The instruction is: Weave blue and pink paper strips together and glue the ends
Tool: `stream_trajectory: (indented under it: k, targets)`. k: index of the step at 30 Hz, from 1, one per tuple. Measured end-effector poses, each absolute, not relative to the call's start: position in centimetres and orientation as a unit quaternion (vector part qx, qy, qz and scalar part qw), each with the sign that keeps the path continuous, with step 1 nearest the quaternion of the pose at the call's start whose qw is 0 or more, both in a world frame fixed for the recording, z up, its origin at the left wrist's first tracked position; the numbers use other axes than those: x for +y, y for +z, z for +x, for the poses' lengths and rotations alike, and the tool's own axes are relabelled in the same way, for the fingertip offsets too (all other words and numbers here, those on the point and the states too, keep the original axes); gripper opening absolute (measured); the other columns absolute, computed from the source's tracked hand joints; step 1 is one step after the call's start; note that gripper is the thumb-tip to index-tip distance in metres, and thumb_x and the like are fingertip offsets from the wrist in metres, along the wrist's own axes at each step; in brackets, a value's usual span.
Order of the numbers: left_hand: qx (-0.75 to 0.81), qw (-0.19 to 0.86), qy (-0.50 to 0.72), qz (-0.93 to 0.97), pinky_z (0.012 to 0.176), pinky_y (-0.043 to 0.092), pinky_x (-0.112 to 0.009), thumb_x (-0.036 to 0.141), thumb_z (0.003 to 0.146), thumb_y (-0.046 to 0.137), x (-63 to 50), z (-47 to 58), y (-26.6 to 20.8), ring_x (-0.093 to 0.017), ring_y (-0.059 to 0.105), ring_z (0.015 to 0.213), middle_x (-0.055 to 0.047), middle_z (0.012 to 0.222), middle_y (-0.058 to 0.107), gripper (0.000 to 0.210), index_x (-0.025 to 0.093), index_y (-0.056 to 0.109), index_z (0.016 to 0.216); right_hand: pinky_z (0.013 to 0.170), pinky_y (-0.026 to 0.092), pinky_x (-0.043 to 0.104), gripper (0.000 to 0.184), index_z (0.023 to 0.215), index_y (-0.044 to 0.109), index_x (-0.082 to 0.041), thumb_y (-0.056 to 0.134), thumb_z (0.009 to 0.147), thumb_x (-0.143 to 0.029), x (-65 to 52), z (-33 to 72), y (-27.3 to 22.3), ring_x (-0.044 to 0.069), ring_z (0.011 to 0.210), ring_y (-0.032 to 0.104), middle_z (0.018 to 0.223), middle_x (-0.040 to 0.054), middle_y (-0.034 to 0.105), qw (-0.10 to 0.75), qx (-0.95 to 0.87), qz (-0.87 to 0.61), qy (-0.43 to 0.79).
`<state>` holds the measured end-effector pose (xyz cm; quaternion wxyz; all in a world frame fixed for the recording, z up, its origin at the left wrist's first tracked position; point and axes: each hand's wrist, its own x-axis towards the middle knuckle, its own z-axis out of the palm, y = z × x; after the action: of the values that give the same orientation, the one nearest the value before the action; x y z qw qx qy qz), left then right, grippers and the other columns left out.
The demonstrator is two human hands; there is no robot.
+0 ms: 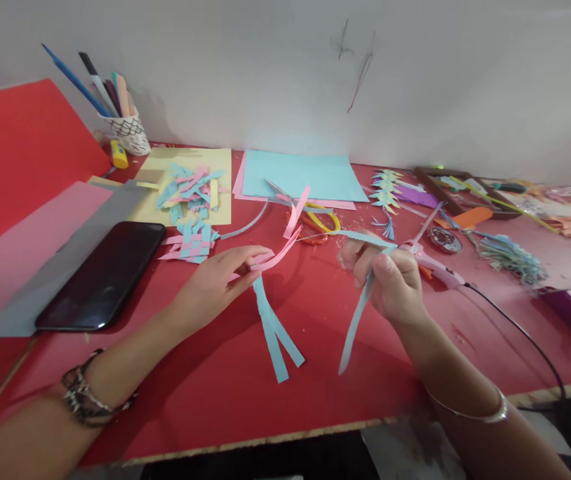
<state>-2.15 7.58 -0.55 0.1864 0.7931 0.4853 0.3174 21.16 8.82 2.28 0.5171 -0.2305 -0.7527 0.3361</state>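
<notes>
My left hand (220,283) pinches pink paper strips (285,248) between thumb and fingers. Pale blue strips (269,327) hang down from the same grip, their ends spread apart. On the right, my right hand (392,277) is closed around a folded pale blue paper strip (358,328); one end points left and the other hangs down. Beyond my hands lie scissors (322,217) with yellow and orange handles, partly covered by strips. A woven pink and blue paper piece (192,245) rests on the table just past my left hand.
A black phone (102,277) lies left of my left arm. Pastel sheets (300,175) and a pile of paper cuttings (192,187) are at the back. A pink glue gun (438,267) with a cord is beside my right hand. A pen cup (128,133) stands back left.
</notes>
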Motion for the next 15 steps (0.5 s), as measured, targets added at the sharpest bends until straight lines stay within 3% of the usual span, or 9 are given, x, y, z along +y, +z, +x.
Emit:
stream_trajectory:
  k: [15]
  targets:
    - [0.473,0.159,0.325,0.803,0.063,0.048,-0.02,0.031,0.085,0.042,7.78,-2.1,-0.75,-0.012,0.06,0.068,-0.001,0.083,0.065,0.028,0.018,0.055,0.105,0.059,0.036,0.028,0.04,0.055,0.056,-0.019,0.038,0.088,-0.033,9.28,21.11,2.12,0.012,0.061,0.045,0.06,0.0007,0.048,0.492,-0.763,-0.237,0.345]
